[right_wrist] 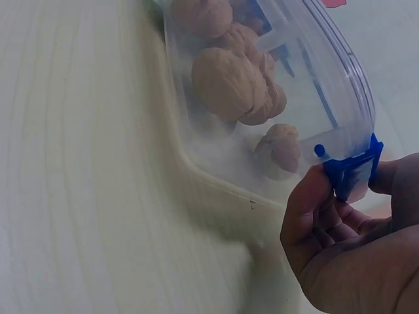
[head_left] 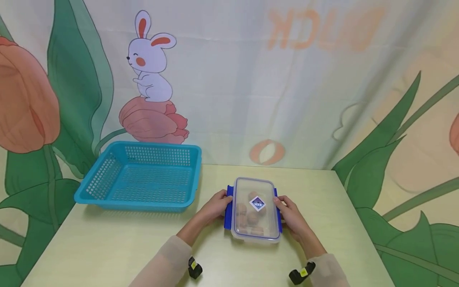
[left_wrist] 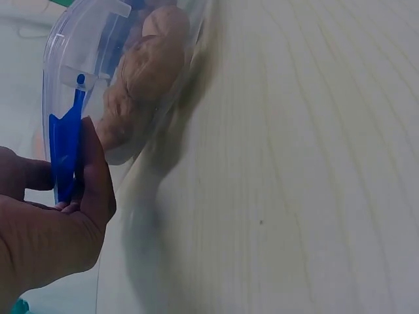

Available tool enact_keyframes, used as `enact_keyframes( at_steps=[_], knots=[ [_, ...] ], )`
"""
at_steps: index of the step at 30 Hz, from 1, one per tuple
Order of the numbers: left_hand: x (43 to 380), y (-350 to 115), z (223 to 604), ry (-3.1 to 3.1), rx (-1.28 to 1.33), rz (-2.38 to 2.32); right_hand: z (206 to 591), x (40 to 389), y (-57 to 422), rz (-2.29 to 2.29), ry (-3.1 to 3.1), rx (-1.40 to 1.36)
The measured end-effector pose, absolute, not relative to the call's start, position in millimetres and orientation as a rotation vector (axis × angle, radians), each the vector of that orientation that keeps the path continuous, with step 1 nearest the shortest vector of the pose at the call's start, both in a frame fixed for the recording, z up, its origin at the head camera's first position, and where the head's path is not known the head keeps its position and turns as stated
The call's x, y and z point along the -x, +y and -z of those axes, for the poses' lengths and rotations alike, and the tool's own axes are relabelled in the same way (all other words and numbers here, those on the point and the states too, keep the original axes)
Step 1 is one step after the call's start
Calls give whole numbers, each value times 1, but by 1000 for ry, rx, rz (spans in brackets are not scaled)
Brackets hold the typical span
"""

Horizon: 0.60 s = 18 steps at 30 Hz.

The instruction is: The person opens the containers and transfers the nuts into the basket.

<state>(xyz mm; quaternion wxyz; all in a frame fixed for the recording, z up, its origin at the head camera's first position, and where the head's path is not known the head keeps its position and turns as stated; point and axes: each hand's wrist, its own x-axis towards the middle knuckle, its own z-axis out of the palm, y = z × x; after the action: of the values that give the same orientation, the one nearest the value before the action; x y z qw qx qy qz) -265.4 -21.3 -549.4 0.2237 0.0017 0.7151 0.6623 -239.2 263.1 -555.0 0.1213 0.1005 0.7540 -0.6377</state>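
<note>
A clear plastic food container (head_left: 247,185) with a blue-edged lid sits in front of me on the table, with several walnuts (right_wrist: 228,84) inside. A diamond-shaped label (head_left: 257,203) is on the lid. On the container's left side my left hand (head_left: 215,207) pinches the blue latch (left_wrist: 64,147) between thumb and fingers. My right hand (head_left: 292,217) pinches the opposite blue latch (right_wrist: 350,171) in the same way. Both latches stick outward from the sides. The walnuts show through the walls in both wrist views, and the lid lies on the container.
A turquoise perforated basket (head_left: 143,205) stands at the back left of the pale wood-grain table (head_left: 118,247). Behind the table hangs a curtain (head_left: 229,99) printed with a rabbit and tulips.
</note>
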Motion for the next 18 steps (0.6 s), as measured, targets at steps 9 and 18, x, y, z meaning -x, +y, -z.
enact_keyframes(
  at_steps=[9,18],
  knots=[
    [265,-28,549,1983,-4,-1766,553,239,260,1852,2206,-280],
    [266,-28,553,2042,33,-1774,555,241,258,1853,2205,-299]
  ],
)
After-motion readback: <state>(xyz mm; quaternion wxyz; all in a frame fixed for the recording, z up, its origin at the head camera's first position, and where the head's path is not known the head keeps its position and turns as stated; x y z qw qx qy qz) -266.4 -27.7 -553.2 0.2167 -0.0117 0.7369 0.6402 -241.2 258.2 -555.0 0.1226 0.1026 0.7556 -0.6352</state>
